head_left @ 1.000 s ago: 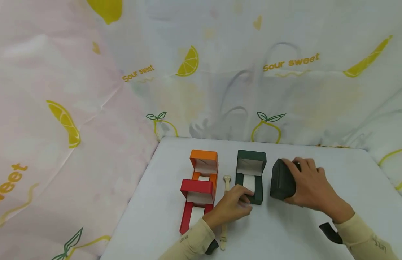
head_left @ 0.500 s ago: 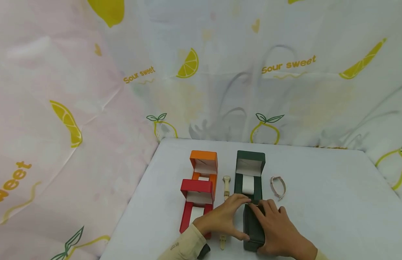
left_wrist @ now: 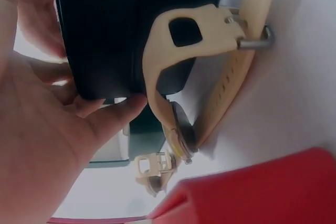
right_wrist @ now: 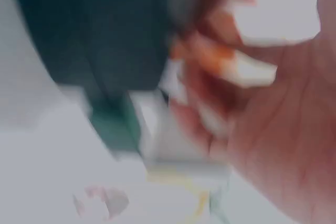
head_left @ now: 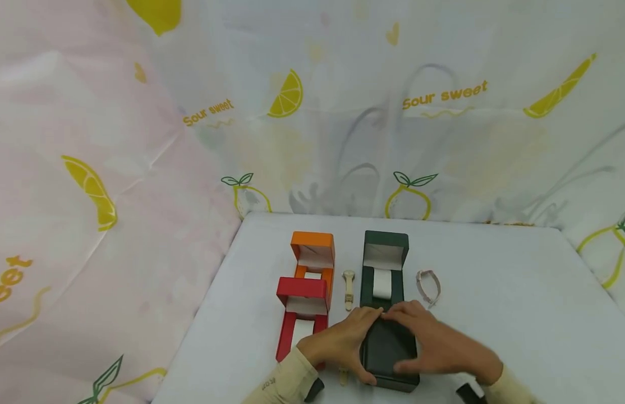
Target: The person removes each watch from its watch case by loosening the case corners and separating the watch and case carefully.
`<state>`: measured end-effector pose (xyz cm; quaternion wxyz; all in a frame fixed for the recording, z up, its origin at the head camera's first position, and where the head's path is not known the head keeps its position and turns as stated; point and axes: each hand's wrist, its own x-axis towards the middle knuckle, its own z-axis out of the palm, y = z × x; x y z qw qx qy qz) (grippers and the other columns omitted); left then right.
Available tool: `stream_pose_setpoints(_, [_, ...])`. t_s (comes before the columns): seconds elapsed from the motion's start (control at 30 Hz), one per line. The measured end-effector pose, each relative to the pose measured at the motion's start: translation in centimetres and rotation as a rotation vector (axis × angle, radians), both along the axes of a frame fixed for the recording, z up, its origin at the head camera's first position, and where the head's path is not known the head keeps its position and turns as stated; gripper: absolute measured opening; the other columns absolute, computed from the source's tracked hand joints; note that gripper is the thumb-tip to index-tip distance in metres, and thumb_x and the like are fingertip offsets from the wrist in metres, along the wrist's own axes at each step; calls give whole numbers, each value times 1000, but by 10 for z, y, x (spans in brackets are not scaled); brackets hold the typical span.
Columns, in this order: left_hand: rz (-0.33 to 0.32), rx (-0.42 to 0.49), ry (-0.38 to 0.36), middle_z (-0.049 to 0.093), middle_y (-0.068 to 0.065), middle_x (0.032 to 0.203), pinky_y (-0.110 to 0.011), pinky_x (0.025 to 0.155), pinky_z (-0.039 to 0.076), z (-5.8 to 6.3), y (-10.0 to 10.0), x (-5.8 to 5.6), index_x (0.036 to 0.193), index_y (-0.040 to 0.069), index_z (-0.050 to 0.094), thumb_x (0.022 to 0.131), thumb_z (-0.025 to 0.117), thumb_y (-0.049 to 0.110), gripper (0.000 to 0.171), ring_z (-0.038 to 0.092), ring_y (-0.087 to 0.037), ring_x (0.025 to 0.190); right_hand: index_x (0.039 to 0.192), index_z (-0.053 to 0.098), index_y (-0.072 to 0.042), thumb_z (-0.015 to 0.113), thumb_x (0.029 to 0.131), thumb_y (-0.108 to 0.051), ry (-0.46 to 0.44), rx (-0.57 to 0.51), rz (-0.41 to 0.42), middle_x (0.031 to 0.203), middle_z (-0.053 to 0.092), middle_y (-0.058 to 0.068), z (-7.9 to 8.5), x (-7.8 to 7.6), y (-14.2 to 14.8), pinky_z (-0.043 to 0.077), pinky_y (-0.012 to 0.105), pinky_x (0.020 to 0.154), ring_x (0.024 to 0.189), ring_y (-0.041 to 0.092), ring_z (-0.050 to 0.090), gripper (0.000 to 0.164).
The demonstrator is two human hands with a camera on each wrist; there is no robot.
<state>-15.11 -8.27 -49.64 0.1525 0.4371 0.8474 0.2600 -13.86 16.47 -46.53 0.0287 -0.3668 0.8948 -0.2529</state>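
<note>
A closed dark green watch box point(head_left: 388, 350) lies flat in front of an open green watch box point(head_left: 384, 252). My left hand point(head_left: 340, 339) holds its left side, thumb at the near corner and fingers at the far one. Around the right side curls my right hand point(head_left: 436, 342), its fingertips at the far edge and its thumb over the lid; motion blurs it in the right wrist view. Near my left hand stands a cream-strapped watch point(left_wrist: 194, 40), with a second cream watch point(left_wrist: 152, 169) beyond it. A pink-strapped watch point(head_left: 428, 287) lies right of the open green box.
An open orange watch box point(head_left: 313, 240) stands at the back left, with an open red watch box point(head_left: 302, 288) in front of it. Both have pale cushions inside. The white table point(head_left: 519, 280) meets a lemon-print cloth point(head_left: 444, 146) at its back edge.
The dark box has come from the right to the front of the open green box and now lies with its lid facing up. The pink watch has come into sight. Both hands meet at the box.
</note>
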Motion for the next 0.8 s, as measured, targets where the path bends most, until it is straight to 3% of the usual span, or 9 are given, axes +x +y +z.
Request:
stream_pose_setpoints(0.07, [8, -7, 11, 26, -1, 150, -21, 105, 35, 1, -1, -1, 155, 7, 15, 69, 85, 49, 118, 30, -9, 130, 122, 62, -12, 64, 95, -24, -1, -93, -24, 121, 57, -2, 11, -28, 21, 51, 42, 83, 107, 18, 54, 30])
stream_pose_setpoints(0.1, [11, -8, 15, 28, -1, 149, -21, 104, 35, 2, -1, -1, 155, 7, 17, 69, 85, 49, 118, 31, -8, 129, 117, 65, -11, 59, 97, -12, 14, -113, -57, 116, 61, 0, 13, -44, 31, 51, 44, 83, 105, 21, 57, 21])
stream_pose_setpoints(0.17, [18, -9, 10, 28, 0, 148, -21, 104, 36, 2, -1, -1, 155, 7, 18, 69, 85, 49, 117, 31, -8, 129, 112, 67, -5, 51, 93, 7, 51, -134, -165, 111, 65, 8, 9, -72, 46, 51, 49, 83, 103, 30, 60, 27])
stream_pose_setpoints(0.23, [18, -14, 2, 28, 0, 149, -21, 104, 36, 1, -1, -1, 155, 7, 18, 69, 85, 49, 117, 31, -8, 130, 115, 66, 1, 51, 89, 11, 31, -101, -264, 114, 64, 17, -1, -94, 56, 48, 56, 85, 105, 40, 58, 31])
stream_pose_setpoints(0.3, [14, -25, -15, 28, 1, 149, -21, 104, 36, 0, -1, -1, 156, 8, 17, 69, 85, 49, 117, 30, -7, 130, 118, 65, 3, 55, 87, 10, -35, -70, -306, 118, 61, 23, -15, -110, 63, 47, 58, 87, 107, 44, 55, 33])
stream_pose_setpoints(0.43, [6, -42, -38, 27, 3, 149, -20, 103, 36, -1, 0, 0, 156, 9, 16, 69, 85, 49, 118, 30, -5, 129, 111, 71, 0, 65, 84, 3, -142, -20, -312, 113, 65, 20, -38, -129, 66, 50, 56, 85, 106, 42, 58, 27])
stream_pose_setpoints(0.57, [5, -39, -44, 27, 3, 149, -19, 102, 37, 1, 2, 0, 156, 9, 17, 70, 85, 48, 116, 30, -5, 128, 94, 75, -4, 67, 85, 0, -103, 21, -274, 91, 68, 7, -50, -140, 65, 53, 46, 75, 87, 29, 62, 12])
stream_pose_setpoints(0.67, [4, -34, -52, 27, 3, 148, -19, 102, 37, 2, 2, 0, 156, 9, 17, 71, 84, 48, 115, 30, -5, 127, 89, 74, -3, 69, 84, -1, -64, 63, -274, 80, 63, 1, -49, -144, 65, 50, 38, 68, 75, 19, 55, 7])
stream_pose_setpoints(0.8, [6, -36, -53, 27, 3, 148, -18, 102, 37, 3, 1, 1, 156, 9, 17, 71, 85, 47, 115, 29, -5, 128, 87, 74, 3, 68, 84, -1, -31, 109, -313, 80, 64, 7, -36, -143, 62, 50, 36, 63, 72, 18, 54, 7])
